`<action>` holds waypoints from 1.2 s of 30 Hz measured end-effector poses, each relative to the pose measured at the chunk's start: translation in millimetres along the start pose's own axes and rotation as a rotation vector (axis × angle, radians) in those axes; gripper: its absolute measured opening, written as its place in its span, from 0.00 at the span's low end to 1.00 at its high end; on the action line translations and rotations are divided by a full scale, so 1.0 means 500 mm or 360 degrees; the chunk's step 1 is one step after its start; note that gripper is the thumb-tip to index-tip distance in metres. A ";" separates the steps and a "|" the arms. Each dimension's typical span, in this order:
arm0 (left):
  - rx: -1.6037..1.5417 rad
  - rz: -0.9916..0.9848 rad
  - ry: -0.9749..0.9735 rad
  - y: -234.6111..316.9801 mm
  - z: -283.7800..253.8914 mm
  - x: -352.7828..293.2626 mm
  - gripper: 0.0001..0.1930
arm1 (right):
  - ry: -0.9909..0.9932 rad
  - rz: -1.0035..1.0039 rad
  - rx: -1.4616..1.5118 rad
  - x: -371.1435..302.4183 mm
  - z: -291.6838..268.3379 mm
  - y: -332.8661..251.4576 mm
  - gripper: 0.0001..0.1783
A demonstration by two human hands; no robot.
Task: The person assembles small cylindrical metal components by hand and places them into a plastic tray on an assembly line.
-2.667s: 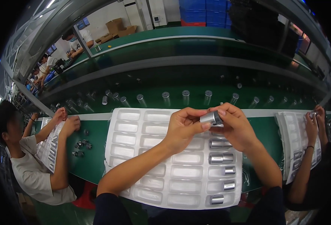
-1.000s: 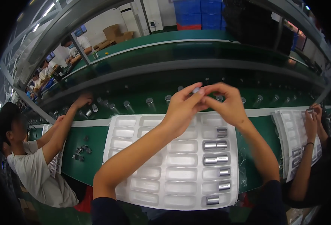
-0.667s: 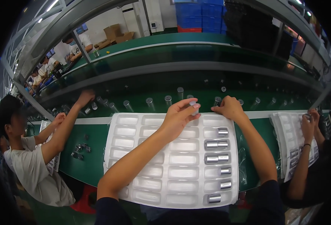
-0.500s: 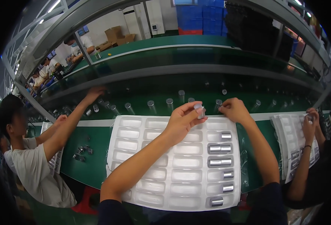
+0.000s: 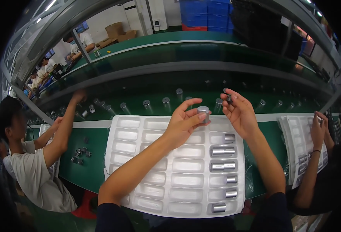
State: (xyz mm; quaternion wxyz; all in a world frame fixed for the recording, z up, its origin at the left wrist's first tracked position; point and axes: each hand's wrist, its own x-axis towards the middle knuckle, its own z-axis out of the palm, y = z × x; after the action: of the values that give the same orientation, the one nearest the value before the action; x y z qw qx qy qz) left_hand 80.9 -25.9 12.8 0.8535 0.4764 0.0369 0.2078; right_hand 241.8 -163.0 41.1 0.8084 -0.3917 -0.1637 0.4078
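Above the upper right of a white moulded tray (image 5: pixel 186 209), my left hand (image 5: pixel 179 127) is closed on a silver metal cylinder (image 5: pixel 203 112) standing nearly upright, thumb in front, index finger lifted off. To its right, my right hand (image 5: pixel 240 116) pinches a small dark piece (image 5: pixel 228 98) between thumb and fingertips; its exact kind is too small to tell. In the tray's rightmost column lie several silver cylinders (image 5: pixel 218 208), one or two to a pocket. The pockets of the middle column show bare white. My left forearm covers part of the left columns.
Along the green line beyond the tray stand several silver cylinders (image 5: pixel 166 102). Small dark parts (image 5: pixel 79 154) lie on the table at left. A co-worker (image 5: pixel 39 162) reaches over the line at left; another person's hands (image 5: pixel 319 127) work over a second tray (image 5: pixel 292 154) at right.
My right hand has risen from beside a standing cylinder on the line and now shows a small dark piece in its fingertips. My left index finger has lifted from the silver cylinder.
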 end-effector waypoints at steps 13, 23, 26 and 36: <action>-0.0309 -0.0231 -0.0192 0.003 -0.006 -0.004 0.18 | -0.0323 -0.0148 -0.0600 -0.031 0.005 0.004 0.28; -0.0195 -0.0264 -0.0056 -0.002 -0.016 -0.005 0.17 | -0.0404 -0.0389 -0.0985 -0.035 0.006 0.004 0.19; -0.0166 -0.0218 -0.0067 -0.004 -0.014 -0.008 0.17 | -0.0413 -0.0480 -0.1094 -0.041 0.016 0.004 0.19; -0.0143 -0.0164 0.0017 -0.009 -0.008 -0.008 0.17 | -0.0493 -0.0703 -0.1235 -0.045 0.015 0.000 0.18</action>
State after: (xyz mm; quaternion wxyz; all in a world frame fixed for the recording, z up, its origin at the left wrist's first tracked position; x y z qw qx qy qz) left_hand 77.6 -26.0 6.5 0.8834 0.4341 0.0566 0.1674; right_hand 223.7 -177.1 47.3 0.6357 -0.5553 -0.5021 0.1883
